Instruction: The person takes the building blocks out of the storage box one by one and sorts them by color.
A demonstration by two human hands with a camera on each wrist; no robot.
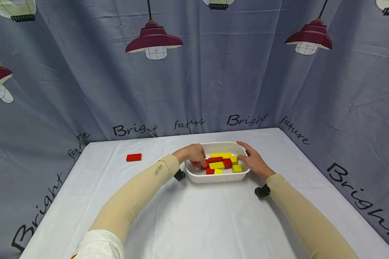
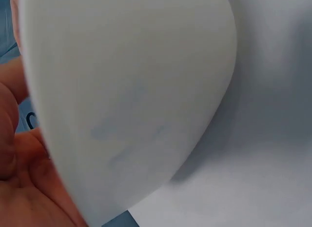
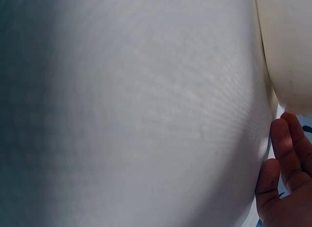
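Observation:
A white tray (image 1: 218, 178) holds several red and yellow blocks, among them a yellow block (image 1: 217, 165) and a red block (image 1: 227, 163). My left hand (image 1: 194, 154) reaches over the tray's left rim with fingers bent down beside a red block (image 1: 207, 164). Whether the fingers pinch that block I cannot tell; the tray wall (image 2: 131, 90) hides them in the left wrist view. On the right side, my right hand (image 1: 253, 160) grips the rim, thumb inside and fingers (image 3: 282, 139) along the outside.
Another red block (image 1: 134, 157) lies alone on the white tablecloth (image 1: 194, 219), left of the tray. Grey-blue curtains (image 1: 194, 86) printed with lamps and lettering stand behind the table and along both sides. A small black camera (image 1: 262, 191) is worn at the right wrist.

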